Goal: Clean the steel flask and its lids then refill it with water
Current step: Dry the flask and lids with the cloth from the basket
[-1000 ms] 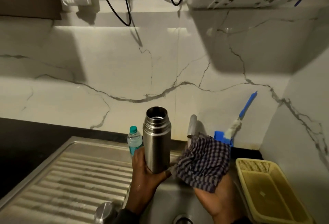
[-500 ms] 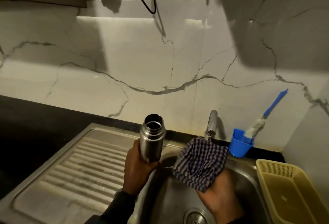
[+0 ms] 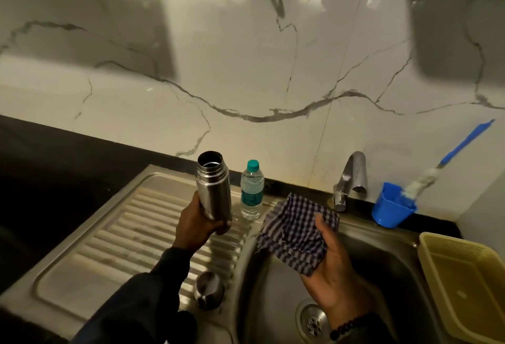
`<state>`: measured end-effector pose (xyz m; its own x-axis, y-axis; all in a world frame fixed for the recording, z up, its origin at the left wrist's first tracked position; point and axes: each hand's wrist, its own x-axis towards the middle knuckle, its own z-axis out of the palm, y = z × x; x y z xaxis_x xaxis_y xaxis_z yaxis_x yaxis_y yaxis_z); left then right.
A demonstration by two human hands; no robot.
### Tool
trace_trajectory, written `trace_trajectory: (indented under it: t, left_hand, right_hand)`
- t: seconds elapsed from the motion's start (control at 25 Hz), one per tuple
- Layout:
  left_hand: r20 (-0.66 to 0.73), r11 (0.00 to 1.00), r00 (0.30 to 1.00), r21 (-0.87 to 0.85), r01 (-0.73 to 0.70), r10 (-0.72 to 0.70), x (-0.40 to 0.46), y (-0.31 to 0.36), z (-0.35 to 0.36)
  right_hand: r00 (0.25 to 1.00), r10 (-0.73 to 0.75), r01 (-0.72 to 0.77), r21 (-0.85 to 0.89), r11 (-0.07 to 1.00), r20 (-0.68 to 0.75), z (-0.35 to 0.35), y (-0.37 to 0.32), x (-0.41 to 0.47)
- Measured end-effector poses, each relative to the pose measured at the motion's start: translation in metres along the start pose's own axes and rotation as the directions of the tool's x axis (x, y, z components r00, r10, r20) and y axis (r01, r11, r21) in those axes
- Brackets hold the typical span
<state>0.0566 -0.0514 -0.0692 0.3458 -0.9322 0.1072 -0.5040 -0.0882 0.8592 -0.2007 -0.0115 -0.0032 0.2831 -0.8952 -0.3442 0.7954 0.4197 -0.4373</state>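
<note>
Now carrying the open steel flask [image 3: 213,186] leftward in the left hand [image 3: 196,225], away from the checked cloth [image 3: 296,234] and out over the ribbed drainboard [image 3: 131,231]; uncovering the small water bottle [image 3: 252,190] behind.

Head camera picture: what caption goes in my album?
Left hand holds open steel flask; right hand holds checked cloth over sink.

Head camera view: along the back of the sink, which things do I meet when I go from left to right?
Steel flask held by the left hand → plastic water bottle → tap → blue cup → brush leaning in the cup.
</note>
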Motion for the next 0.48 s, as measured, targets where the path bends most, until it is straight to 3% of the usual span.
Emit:
trace_trajectory:
  t: [0.48]
  left_hand:
    - [0.113, 0.999, 0.993, 0.04, 0.026, -0.031, 0.007, -0.047, 0.007]
  right_hand:
    - [1.0, -0.004, 0.003, -0.1, 0.995, -0.005, 0.003, 0.022, 0.017]
